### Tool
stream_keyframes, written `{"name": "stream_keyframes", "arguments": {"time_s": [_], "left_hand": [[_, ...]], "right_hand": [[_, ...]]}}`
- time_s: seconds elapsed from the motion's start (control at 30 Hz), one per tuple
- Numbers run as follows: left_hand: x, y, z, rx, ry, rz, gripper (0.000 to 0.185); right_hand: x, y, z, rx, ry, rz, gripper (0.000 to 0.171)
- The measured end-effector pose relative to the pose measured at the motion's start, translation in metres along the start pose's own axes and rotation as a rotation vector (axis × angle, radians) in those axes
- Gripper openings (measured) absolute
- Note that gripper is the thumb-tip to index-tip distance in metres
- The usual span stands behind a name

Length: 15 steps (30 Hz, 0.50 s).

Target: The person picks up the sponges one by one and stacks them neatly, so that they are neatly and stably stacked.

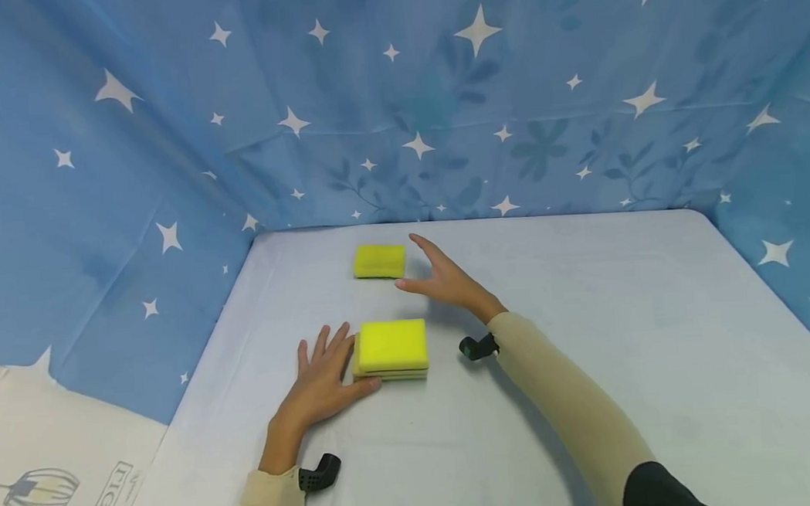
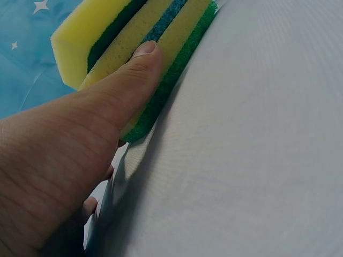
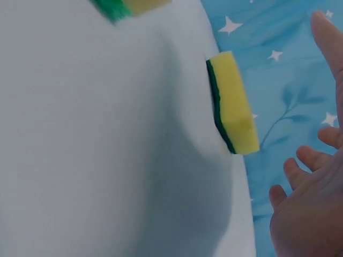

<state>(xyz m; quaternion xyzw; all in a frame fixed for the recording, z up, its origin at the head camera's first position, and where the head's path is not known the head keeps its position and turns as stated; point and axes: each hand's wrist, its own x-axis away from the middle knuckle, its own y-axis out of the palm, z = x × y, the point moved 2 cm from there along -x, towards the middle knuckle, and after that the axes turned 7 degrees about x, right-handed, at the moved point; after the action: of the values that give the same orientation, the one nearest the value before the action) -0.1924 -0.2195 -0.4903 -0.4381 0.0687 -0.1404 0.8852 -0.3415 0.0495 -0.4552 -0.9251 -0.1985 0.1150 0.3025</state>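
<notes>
**Thumb on the stack, other hand spread wide**

Left hand [image 1: 322, 382] lies flat on the table [image 1: 591, 334], fingers straight against the sponge stack [image 1: 391, 350]; right hand [image 1: 444, 278], splayed and holding nothing, hovers just beside the single sponge [image 1: 379, 261] near the far edge. Left wrist: thumb [image 2: 128, 80] presses the stack's side (yellow, green, blue layers showing). Right wrist: spread fingers [image 3: 300, 166] near the single sponge, apart from it.
</notes>
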Motion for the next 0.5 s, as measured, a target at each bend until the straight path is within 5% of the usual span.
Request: {"name": "stream_keyframes", "arguments": {"time_s": [0.5], "left_hand": [[-0.001, 0.001, -0.001, -0.006, -0.021, -0.012, 0.098]], "right_hand": [[-0.037, 0.020, 0.012, -0.020, 0.091, -0.062, 0.115]]}}
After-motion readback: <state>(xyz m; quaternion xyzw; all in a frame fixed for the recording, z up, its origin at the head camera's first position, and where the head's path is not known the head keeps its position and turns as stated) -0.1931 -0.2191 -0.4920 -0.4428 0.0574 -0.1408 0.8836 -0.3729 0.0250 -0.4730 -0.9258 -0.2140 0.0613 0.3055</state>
